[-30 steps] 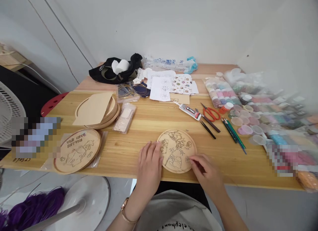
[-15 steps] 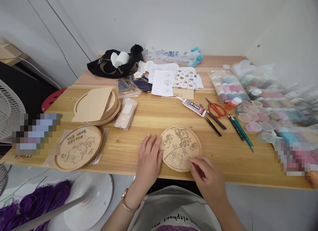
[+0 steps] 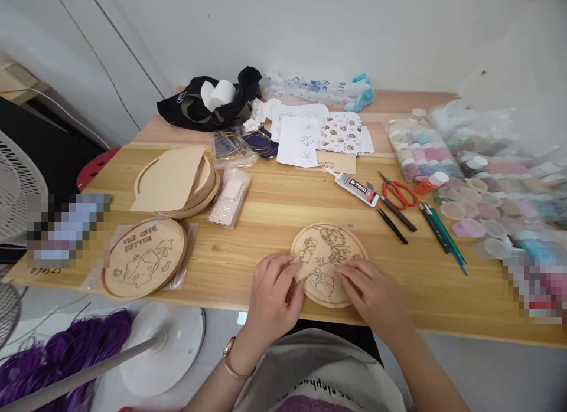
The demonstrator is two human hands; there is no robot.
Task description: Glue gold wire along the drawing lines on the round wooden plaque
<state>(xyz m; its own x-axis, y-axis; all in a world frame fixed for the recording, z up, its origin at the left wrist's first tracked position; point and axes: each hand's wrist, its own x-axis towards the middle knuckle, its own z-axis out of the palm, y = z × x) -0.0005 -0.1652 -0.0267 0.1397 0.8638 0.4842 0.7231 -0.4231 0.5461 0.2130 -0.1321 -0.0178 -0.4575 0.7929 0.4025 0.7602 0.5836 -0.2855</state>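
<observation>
A round wooden plate (image 3: 325, 260) with line drawings of leaves and animals lies flat at the table's front edge. My left hand (image 3: 275, 295) is at its left rim, fingers bent and thumb drawn in, gripping the edge. Over the plate's right side, my right hand (image 3: 380, 294) has thumb and forefinger brought together close to the drawn surface. Anything between those fingertips is hidden or too small to make out. Black tweezers (image 3: 392, 226), a glue tube (image 3: 357, 189) and orange-handled scissors (image 3: 398, 193) lie beyond the plate.
To the left are a second drawn plate (image 3: 144, 261) on plastic film and a stack of wooden plates (image 3: 204, 187) under brown paper (image 3: 166, 179). Pencils (image 3: 443, 235), small tubs (image 3: 469, 228) and bags of coloured jars (image 3: 423, 152) crowd the right. Printed sheets (image 3: 299, 140) lie behind.
My left hand's fingers have curled in at the plate's rim. My right hand has moved from the lower right edge up over the plate. The camera view has shifted slightly.
</observation>
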